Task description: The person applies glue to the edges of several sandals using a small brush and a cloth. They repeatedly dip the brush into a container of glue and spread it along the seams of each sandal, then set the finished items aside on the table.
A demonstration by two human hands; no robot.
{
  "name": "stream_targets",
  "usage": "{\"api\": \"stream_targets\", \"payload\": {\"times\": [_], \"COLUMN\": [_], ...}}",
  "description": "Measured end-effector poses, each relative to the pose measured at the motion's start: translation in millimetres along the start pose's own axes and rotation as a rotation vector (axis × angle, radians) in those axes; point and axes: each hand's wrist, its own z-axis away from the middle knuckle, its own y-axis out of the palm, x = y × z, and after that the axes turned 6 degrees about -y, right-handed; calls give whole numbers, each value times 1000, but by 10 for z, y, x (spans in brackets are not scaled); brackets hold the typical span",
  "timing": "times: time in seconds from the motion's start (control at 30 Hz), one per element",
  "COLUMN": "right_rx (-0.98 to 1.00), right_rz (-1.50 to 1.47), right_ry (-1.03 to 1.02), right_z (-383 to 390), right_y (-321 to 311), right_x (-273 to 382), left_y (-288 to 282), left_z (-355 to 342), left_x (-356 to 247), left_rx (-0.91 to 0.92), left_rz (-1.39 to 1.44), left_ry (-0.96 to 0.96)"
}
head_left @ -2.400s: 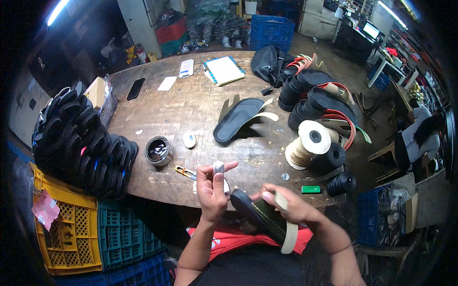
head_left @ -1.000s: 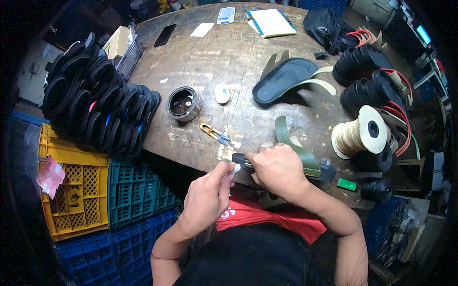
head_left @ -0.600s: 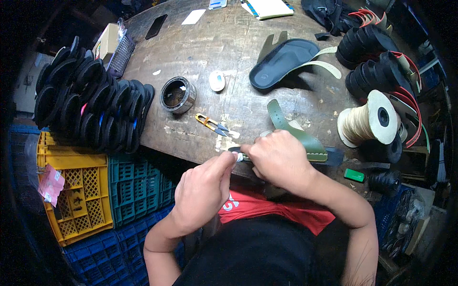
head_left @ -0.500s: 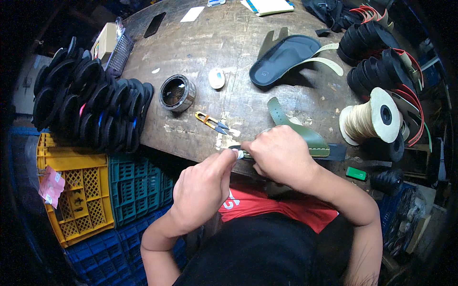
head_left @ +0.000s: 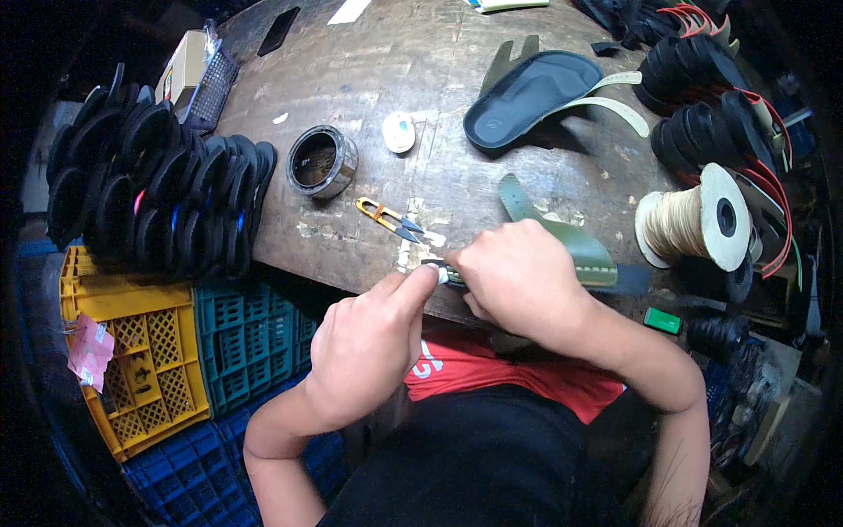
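At the table's front edge lies a sandal with a green leather strap (head_left: 575, 250), pale stitching along the strap's lower edge. Part of its dark sole (head_left: 634, 280) sticks out to the right. My right hand (head_left: 527, 281) is closed over the sandal's left part, fingers curled down and partly hidden. Just left of it, my left hand (head_left: 369, 342) is closed, thumb and forefinger pressed together against the sandal's left end. Something small and white (head_left: 441, 275) shows at its fingertips, too small to name. Yellow-handled thread snips (head_left: 386, 218) lie just beyond my hands.
A second sandal (head_left: 531, 97) with pale straps lies farther back. Near it are a round tin (head_left: 322, 162) and a white oval object (head_left: 399, 132). A thread spool (head_left: 694, 215) stands right; black soles (head_left: 158, 184) are stacked left, above a yellow crate (head_left: 132, 351).
The view has shifted slightly, so the table things sit a little differently in the picture. Both hands keep nearly the same hold at the sandal.
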Motion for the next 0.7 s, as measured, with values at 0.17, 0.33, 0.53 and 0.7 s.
{"api": "stream_targets", "payload": {"times": [0.17, 0.33, 0.53, 0.7], "right_rx": [-67, -79, -81, -99], "right_rz": [-22, -16, -17, 24], "right_ry": [105, 114, 120, 116], "right_z": [48, 53, 67, 94], "right_y": [23, 47, 78, 103], "right_x": [150, 164, 161, 192], "left_y": [33, 92, 147, 168], "left_z": [60, 70, 60, 89], "left_x": [-21, -3, 7, -4], "left_rx": [6, -34, -72, -87], "left_rz": [50, 123, 150, 187], "left_ry": [-26, -24, -33, -46]}}
